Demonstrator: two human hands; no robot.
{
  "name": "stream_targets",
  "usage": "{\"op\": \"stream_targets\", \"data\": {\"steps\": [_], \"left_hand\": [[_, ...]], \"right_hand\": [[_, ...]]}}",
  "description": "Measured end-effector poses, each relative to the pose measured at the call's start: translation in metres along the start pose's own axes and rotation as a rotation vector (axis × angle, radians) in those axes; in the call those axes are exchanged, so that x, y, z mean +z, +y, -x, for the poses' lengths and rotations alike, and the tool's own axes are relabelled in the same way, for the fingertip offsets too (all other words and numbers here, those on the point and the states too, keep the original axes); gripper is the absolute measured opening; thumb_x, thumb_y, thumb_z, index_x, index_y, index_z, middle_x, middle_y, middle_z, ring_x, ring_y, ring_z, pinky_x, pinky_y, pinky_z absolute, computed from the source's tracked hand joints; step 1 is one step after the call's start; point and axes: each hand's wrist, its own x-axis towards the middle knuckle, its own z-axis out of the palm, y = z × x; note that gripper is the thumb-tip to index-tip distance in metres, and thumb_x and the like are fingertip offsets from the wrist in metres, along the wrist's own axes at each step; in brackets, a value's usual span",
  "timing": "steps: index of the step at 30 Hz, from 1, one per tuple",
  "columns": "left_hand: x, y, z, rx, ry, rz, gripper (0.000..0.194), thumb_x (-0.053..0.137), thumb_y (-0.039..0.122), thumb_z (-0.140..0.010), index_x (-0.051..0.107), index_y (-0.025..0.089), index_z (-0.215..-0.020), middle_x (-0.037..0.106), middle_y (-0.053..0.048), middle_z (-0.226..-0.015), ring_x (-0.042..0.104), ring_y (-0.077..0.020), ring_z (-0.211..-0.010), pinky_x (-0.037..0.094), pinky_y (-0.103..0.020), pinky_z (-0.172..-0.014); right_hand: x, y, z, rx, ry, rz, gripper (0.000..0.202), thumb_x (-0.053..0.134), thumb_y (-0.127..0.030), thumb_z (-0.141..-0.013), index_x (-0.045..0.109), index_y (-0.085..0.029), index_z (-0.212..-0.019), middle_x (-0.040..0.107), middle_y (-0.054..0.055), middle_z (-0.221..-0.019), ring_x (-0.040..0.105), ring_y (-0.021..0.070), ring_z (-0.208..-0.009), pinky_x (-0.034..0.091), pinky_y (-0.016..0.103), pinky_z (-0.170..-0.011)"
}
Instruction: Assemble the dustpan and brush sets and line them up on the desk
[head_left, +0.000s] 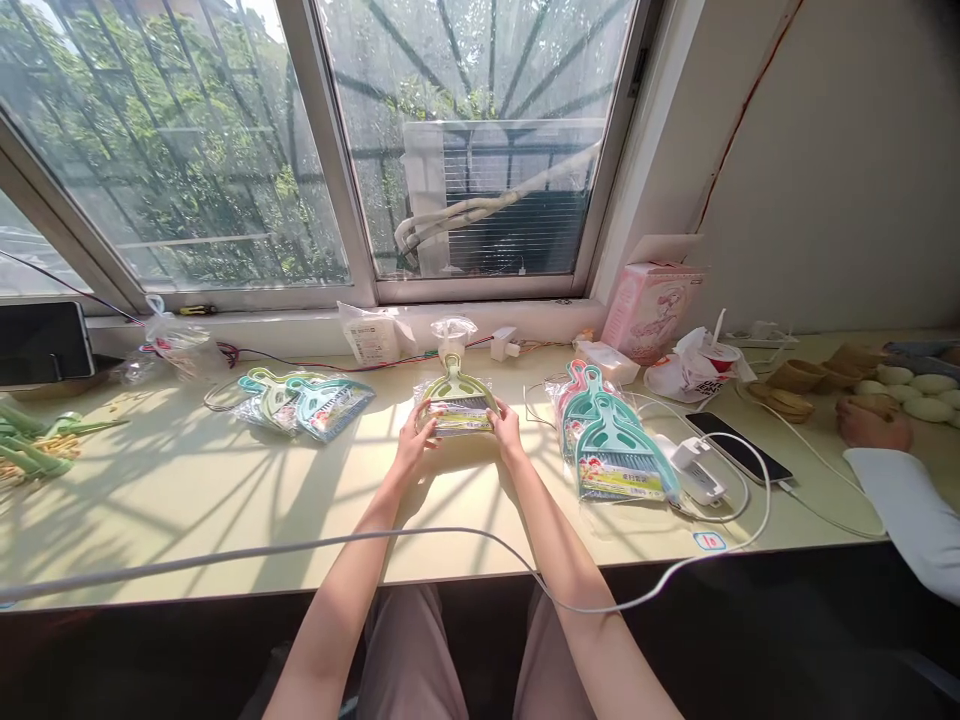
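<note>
A green dustpan and brush set (454, 388) in clear plastic wrap lies at the middle of the table, its handle pointing at the window. My left hand (417, 438) grips its left edge, thumb on top. On the opposite edge, my right hand (505, 426) is closed around the wrap in the same way. To the left rest wrapped dustpan sets, a green one (271, 402) and a blue one (331, 400). A pile of wrapped sets lies to the right, with a teal dustpan set (619, 452) on top and a pink handle (576, 372) behind.
A grey cable (300, 546) crosses in front of my forearms. Right of the pile are a white charger (697, 470), a phone (739, 448) and a pink box (651, 310). Another person's hand (874, 424) is at far right. A tablet (43, 342) stands at far left.
</note>
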Motion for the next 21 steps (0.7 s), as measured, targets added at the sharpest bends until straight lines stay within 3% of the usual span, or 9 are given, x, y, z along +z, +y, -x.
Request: {"op": "stream_targets", "data": {"steps": [4, 6, 8, 10, 13, 17, 21], "left_hand": [[0.007, -0.005, -0.003, -0.043, 0.174, 0.107, 0.114, 0.096, 0.034, -0.084, 0.037, 0.028, -0.182, 0.083, -0.015, -0.134, 0.075, -0.0161, -0.063, 0.066, -0.03, -0.058], [0.002, -0.008, -0.008, -0.103, 0.185, 0.133, 0.111, 0.102, 0.034, -0.079, 0.046, 0.024, -0.175, 0.086, -0.011, -0.114, 0.076, -0.0194, -0.063, 0.063, -0.03, -0.056], [-0.006, -0.011, -0.012, -0.133, 0.175, 0.138, 0.091, 0.106, 0.037, -0.072, 0.066, 0.02, -0.152, 0.085, -0.009, -0.101, 0.078, -0.0232, -0.067, 0.061, -0.03, -0.056], [-0.014, -0.013, -0.015, -0.124, 0.157, 0.161, 0.077, 0.109, 0.038, -0.066, 0.073, 0.02, -0.131, 0.085, -0.009, -0.099, 0.082, -0.0274, -0.079, 0.064, -0.032, -0.062], [-0.017, -0.013, -0.015, -0.131, 0.128, 0.216, 0.077, 0.11, 0.036, -0.064, 0.069, 0.024, -0.128, 0.086, -0.009, -0.107, 0.085, -0.0314, -0.097, 0.069, -0.037, -0.077], [-0.004, -0.013, -0.013, -0.232, 0.155, 0.249, 0.075, 0.102, 0.033, -0.074, 0.065, 0.026, -0.139, 0.086, -0.011, -0.115, 0.085, -0.0315, -0.099, 0.07, -0.043, -0.084], [0.007, -0.017, -0.013, -0.229, 0.186, 0.323, 0.065, 0.1, 0.027, -0.071, 0.068, 0.025, -0.127, 0.084, -0.01, -0.109, 0.083, -0.0339, -0.108, 0.069, -0.048, -0.095]], "right_hand": [[-0.001, 0.002, 0.0, 0.109, 0.006, -0.108, 0.063, 0.088, -0.054, -0.083, 0.083, -0.021, -0.137, 0.088, 0.013, -0.116, 0.08, 0.0308, -0.112, 0.067, 0.039, -0.09], [-0.002, 0.003, 0.001, 0.13, -0.086, -0.159, 0.07, 0.092, -0.056, -0.081, 0.08, -0.024, -0.141, 0.086, 0.014, -0.128, 0.079, 0.0329, -0.121, 0.067, 0.042, -0.094], [-0.003, 0.003, 0.002, 0.123, -0.198, -0.189, 0.079, 0.098, -0.054, -0.075, 0.077, -0.028, -0.146, 0.082, 0.015, -0.142, 0.075, 0.0345, -0.133, 0.067, 0.046, -0.102], [-0.002, 0.004, 0.004, 0.094, -0.241, -0.188, 0.087, 0.104, -0.043, -0.066, 0.075, -0.032, -0.147, 0.078, 0.013, -0.15, 0.07, 0.0342, -0.143, 0.064, 0.05, -0.112], [0.0, 0.005, 0.004, 0.12, -0.21, -0.189, 0.075, 0.103, -0.03, -0.06, 0.08, -0.029, -0.131, 0.084, 0.01, -0.135, 0.073, 0.0331, -0.137, 0.062, 0.05, -0.118], [0.001, 0.009, 0.002, 0.239, -0.142, -0.283, 0.043, 0.096, -0.027, -0.06, 0.078, -0.024, -0.099, 0.086, 0.006, -0.103, 0.081, 0.0305, -0.111, 0.066, 0.045, -0.108], [0.01, 0.015, 0.008, 0.307, -0.07, -0.353, 0.034, 0.093, -0.036, -0.071, 0.077, -0.027, -0.1, 0.087, 0.006, -0.105, 0.081, 0.0324, -0.12, 0.067, 0.047, -0.106]]}}
